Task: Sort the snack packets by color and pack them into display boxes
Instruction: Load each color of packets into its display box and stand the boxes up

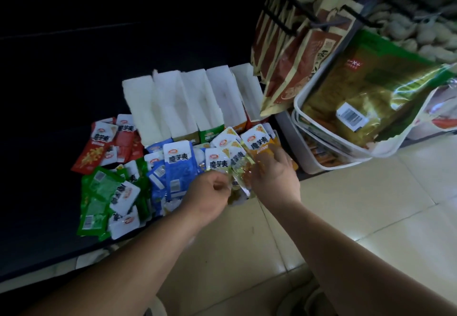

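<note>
"So, how does the left hand stand?"

"Its fingers are curled and pinch the near ends of a few yellow packets. The packets fan away from the pinch, with their long axes running toward the boxes."

"And the right hand?"

"It is just to the right of the pinch, laid over the same fan and an orange packet. Its fingertips are blurred, so it cannot be told whether they pinch or only press."

"Which way do the display boxes lie from the pinch?"

"They lie straight beyond it, an open row standing side by side, and none appears to hold a packet yet. An orange-fronted box sits just past the fan, nearer the right hand. Which box is meant for yellow is hard to read."

"What lies further out?"

"Blue packets lie left of the pinch, touching the yellow ones. Green packets are further left. Red packets are left and beyond. The bundle probably needs carrying forward, lengthwise, into its box."
</note>
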A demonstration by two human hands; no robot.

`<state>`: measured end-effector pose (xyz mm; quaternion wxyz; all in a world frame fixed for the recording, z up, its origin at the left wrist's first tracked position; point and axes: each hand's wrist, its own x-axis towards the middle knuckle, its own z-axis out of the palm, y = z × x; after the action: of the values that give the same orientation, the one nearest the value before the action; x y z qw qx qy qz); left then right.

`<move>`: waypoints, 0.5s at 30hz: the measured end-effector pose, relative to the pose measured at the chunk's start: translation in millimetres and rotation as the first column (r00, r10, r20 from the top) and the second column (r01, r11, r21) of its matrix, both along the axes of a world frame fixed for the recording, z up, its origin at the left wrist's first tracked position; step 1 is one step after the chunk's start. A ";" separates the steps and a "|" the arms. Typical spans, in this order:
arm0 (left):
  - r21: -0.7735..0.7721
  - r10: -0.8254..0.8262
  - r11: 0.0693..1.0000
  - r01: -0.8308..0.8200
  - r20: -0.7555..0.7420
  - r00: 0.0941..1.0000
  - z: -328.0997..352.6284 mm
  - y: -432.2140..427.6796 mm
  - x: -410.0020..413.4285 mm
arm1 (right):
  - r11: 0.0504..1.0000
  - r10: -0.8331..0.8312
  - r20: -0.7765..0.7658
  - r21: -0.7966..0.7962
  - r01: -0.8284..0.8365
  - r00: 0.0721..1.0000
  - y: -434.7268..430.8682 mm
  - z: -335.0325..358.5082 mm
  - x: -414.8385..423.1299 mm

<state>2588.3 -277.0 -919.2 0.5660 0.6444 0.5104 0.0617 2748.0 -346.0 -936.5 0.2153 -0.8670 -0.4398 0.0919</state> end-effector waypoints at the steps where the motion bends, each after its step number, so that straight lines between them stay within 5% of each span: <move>1: 0.019 -0.004 1.000 0.005 -0.014 1.000 0.0 -0.5 -9.3 | 0.999 0.051 -0.012 0.006 -0.051 0.999 3.6 6.8 -10.6; 8: 0.134 0.032 0.991 -0.011 -0.151 0.988 4.5 6.6 -118.6 | 0.935 0.240 -0.274 -0.194 -0.298 0.931 58.9 49.2 -111.9; 15: 0.254 0.232 0.955 -0.151 -0.327 0.916 -3.3 45.6 -221.1 | 0.923 0.218 -0.547 -0.154 -0.353 0.808 107.3 22.9 -227.1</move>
<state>2367.2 -231.4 -922.5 0.3803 0.6510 0.6544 0.0574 2520.9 -238.7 -913.6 0.1995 -0.7529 -0.4760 0.4084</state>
